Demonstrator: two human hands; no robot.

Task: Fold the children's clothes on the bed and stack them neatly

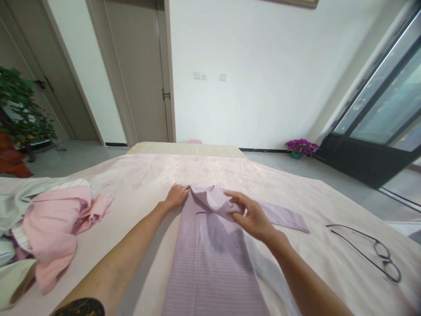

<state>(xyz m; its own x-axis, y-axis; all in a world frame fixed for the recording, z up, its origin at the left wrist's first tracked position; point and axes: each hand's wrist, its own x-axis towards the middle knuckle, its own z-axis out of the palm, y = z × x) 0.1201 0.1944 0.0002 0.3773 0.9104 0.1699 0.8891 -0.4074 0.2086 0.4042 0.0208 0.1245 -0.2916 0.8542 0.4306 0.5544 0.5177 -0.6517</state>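
Observation:
A lavender, finely striped long-sleeved top (219, 259) lies lengthwise before me, one side folded inward. A sleeve (284, 216) sticks out flat to the right. At its upper left corner, my left hand (176, 196) is closed on the fabric. My right hand (251, 215) has its thumb and fingers around the upper right part, where the cloth near the collar is raised and bent over. The tips of some left fingers are hidden.
A light pink patterned cloth (138, 171) covers the surface. Crumpled pink and pale clothes (55, 219) are heaped at the left. Dark-framed glasses (381, 250) lie open at the right. Beyond stand a potted purple flower (301, 148), a leafy plant (21, 107) and a door (138, 70).

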